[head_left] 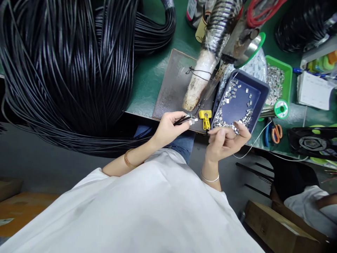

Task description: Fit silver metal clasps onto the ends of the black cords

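Note:
My left hand (168, 127) is closed in a pinch on thin black cord ends (182, 120) that carry small metal clips (193, 119) at their tips, just over the table's front edge. My right hand (225, 140) hovers at the near corner of the dark blue tray (259, 93), fingers curled with the thumb and forefinger together over the small metal clips (226, 100) lying in it; what it pinches, if anything, is too small to see. A thin wire runs off past its palm. A yellow tool (205, 117) lies between the two hands.
A huge bundle of black cord (73, 63) fills the left. A brown mat (173, 84) holds a wrapped nozzle (202, 79). A green tray (279, 80) of clips, a solder spool (281, 109), pliers (275, 133) and a fan (312, 142) sit right. Another person's sleeve (308, 203) shows lower right.

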`<state>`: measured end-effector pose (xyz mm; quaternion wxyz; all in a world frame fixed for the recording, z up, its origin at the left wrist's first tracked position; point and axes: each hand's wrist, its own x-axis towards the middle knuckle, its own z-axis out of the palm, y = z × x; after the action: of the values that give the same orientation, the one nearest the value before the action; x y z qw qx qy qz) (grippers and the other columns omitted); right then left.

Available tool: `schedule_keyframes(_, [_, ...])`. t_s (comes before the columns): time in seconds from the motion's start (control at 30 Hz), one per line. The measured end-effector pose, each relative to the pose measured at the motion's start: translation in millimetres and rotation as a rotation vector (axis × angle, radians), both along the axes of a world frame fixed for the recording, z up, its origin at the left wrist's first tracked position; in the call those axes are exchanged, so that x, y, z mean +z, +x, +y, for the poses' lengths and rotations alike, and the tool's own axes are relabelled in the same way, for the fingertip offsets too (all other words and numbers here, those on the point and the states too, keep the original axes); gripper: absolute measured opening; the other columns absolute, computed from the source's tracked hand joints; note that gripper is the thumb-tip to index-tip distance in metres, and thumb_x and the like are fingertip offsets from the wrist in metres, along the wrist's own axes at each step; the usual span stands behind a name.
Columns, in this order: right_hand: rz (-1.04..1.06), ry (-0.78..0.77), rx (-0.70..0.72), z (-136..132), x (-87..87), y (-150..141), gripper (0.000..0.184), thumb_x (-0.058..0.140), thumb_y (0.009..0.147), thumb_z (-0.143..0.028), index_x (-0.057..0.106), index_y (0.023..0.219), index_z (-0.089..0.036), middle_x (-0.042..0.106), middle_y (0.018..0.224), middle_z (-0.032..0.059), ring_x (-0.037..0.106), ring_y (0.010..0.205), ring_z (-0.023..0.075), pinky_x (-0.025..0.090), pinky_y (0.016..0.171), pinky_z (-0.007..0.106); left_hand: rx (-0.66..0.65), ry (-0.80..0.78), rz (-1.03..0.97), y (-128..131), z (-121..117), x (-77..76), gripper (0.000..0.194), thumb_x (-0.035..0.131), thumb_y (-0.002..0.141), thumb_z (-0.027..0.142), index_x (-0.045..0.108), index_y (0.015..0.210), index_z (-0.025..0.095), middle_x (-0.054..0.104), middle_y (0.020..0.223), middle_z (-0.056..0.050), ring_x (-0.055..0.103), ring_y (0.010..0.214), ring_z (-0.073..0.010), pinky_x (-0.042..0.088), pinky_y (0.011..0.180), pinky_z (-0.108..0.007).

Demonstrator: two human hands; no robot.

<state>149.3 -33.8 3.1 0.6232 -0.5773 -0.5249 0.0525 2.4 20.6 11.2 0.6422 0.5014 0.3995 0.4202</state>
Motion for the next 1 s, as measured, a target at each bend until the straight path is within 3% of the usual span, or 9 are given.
schedule_keyframes(0.07, [-0.012,-0.095,0.039,0,-0.9,0,0.02,0.052,0.095,-0.024,0.052,0.116,-0.026,0.072,0.082,-0.0032,0.071,0.064,0.011,0.06,0.061,0.025,0.005,0.046,0.007,0,0,-1.4,0.014,0.064,0.075,0.022,0.061,0.068,0.011,0.05,0.062,0.003,0.041,0.06,-0.0071,0.034,0.057,-0.019])
schedule_keyframes(0.17, [-0.022,-0.233,0.142,1,-4.0,-2,0.006,0.06,0.091,-0.021,0.061,0.097,-0.022,0.074,0.094,-0.0001,0.074,0.087,0.0131,0.062,0.077,0.027,0.01,0.111,0.06,1,-1,-3.3,0.015,0.062,0.078,0.022,0.06,0.067,0.012,0.047,0.062,0.003,0.038,0.06,-0.0068,0.032,0.055,-0.019])
schedule_keyframes(0.27, [-0.092,-0.248,0.189,4,-6.6,-3,0.003,0.064,0.088,-0.019,0.064,0.089,-0.021,0.075,0.097,0.0007,0.073,0.088,0.012,0.061,0.071,0.024,-0.003,0.148,0.13,1,-3,-4.1,0.018,0.061,0.08,0.022,0.058,0.065,0.012,0.044,0.061,0.003,0.037,0.059,-0.0066,0.031,0.055,-0.019])
schedule_keyframes(0.47, [-0.361,-0.068,0.163,10,-8.4,-3,0.014,0.066,0.084,-0.011,0.066,0.092,-0.022,0.075,0.101,0.0003,0.072,0.092,0.0128,0.061,0.074,0.027,-0.05,0.132,0.121,1,1,-6.1,0.018,0.061,0.081,0.024,0.062,0.069,0.011,0.051,0.064,0.002,0.042,0.062,-0.0082,0.037,0.06,-0.02])
schedule_keyframes(0.63, [-0.334,-0.092,0.14,11,-9.3,-5,0.01,0.066,0.084,-0.013,0.066,0.09,-0.021,0.075,0.099,0.0008,0.072,0.087,0.0122,0.057,0.062,0.024,-0.036,0.118,0.086,2,4,-8.0,0.017,0.061,0.082,0.024,0.067,0.073,0.011,0.057,0.068,0.0,0.047,0.066,-0.0093,0.041,0.064,-0.02])
schedule_keyframes(1.0, [-0.284,-0.093,0.146,14,-7.2,-6,0.01,0.067,0.083,-0.012,0.067,0.087,-0.021,0.074,0.096,-0.0004,0.07,0.087,0.011,0.054,0.061,0.022,0.005,0.127,0.091,4,3,-5.6,0.017,0.06,0.082,0.024,0.066,0.071,0.011,0.059,0.068,0.001,0.049,0.065,-0.0094,0.042,0.064,-0.02])
